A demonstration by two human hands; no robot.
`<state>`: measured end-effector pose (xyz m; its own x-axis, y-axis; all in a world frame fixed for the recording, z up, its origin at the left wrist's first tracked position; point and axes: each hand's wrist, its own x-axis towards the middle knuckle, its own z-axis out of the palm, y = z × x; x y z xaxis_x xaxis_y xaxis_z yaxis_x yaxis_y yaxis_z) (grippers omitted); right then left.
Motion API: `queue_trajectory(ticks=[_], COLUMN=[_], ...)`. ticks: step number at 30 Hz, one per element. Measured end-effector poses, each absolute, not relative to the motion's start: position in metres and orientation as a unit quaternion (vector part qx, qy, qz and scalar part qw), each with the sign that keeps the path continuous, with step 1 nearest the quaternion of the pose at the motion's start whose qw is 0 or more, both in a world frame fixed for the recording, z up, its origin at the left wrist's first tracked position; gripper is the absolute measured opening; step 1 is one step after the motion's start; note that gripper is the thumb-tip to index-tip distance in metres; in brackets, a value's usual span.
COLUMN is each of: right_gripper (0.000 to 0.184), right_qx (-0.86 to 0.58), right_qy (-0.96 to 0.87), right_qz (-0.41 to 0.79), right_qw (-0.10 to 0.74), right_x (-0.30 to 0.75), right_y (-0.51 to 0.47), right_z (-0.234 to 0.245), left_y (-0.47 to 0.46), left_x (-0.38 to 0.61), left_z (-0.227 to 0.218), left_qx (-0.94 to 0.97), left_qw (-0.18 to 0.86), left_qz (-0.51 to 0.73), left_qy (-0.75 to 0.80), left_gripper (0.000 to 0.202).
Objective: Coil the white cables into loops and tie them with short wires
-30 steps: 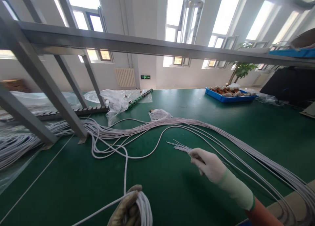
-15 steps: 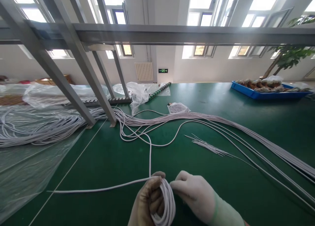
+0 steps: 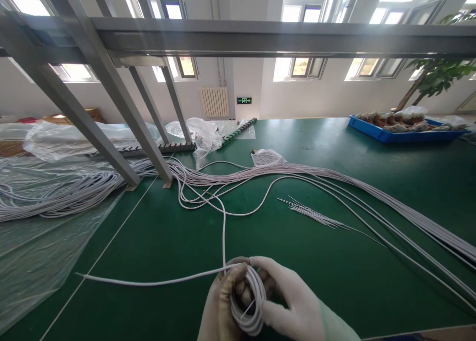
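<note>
"What lies furthest left, down by the hands?"

"A free cable end (image 3: 148, 284), reaching over the green table (image 3: 148, 316) from the coil."

"And next?"

"The left hand (image 3: 225, 301), curled firmly round the left side of the white cable coil (image 3: 258, 289), which it holds above the table's near edge."

"What's different there?"

"A thin strip (image 3: 248, 309) now shows across the coil's opening; half a second ago I couldn't see it."

"And the right hand (image 3: 293, 294)?"

"It was just beside the coil; now its thumb and fingers are around the right side, touching. Whether it pinches anything, I can't tell."

"So what does that mean?"

"I'd judge the coil is now being worked by both hands, the left one steadying it."

"Further right?"

"The bundle of thin strips (image 3: 314, 215) lies on the table, untouched."
</note>
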<state>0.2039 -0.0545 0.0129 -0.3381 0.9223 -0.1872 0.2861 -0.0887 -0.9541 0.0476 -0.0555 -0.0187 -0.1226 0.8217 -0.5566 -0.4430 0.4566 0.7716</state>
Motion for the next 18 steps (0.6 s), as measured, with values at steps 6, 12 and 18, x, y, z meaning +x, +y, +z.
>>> queue_trajectory(ticks=[6, 12, 18], right_gripper=[0.069, 0.038, 0.041], right_qx=[-0.550, -0.540, -0.475], right_qy=[-0.576, -0.704, -0.783], right_qz=[0.536, 0.344, 0.202], right_qw=[0.280, 0.306, 0.347], right_x=[0.190, 0.190, 0.191], right_y=[-0.059, -0.057, -0.056], right_z=[0.013, -0.015, -0.026], left_y=[-0.059, -0.050, -0.042], left_x=[0.041, 0.053, 0.040], left_z=[-0.015, -0.020, -0.036], left_qx=[0.205, 0.188, 0.151], left_qw=[0.636, 0.651, 0.745], left_qz=[0.480, 0.487, 0.437], left_qy=[0.569, 0.551, 0.481], left_gripper=[0.014, 0.012, 0.027])
